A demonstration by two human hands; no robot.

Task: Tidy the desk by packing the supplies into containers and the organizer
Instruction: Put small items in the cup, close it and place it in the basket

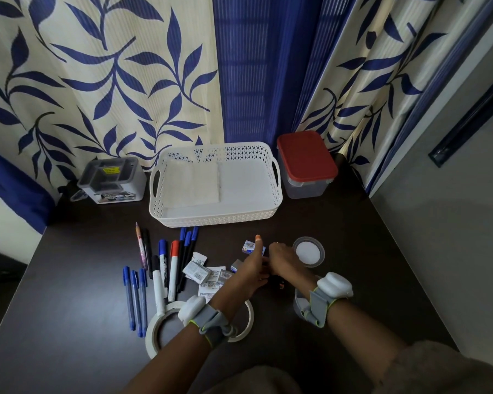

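Two hands meet over a dark desk (69, 280). The left hand (252, 268) has its thumb raised, fingers curled low; whether it holds anything cannot be told. The right hand (285, 260), touching it, is curled, its grasp hidden. A small box (249, 247) lies just beyond the left thumb; a round lid (309, 251) sits just right of the right hand. Pens (137, 297) lie left, a white basket (215, 183) behind.

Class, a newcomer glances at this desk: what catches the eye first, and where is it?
The white basket stands at the desk's back centre, with a red-lidded container to its right. Pens and markers lie in rows front left, while both hands meet over small boxes at centre.
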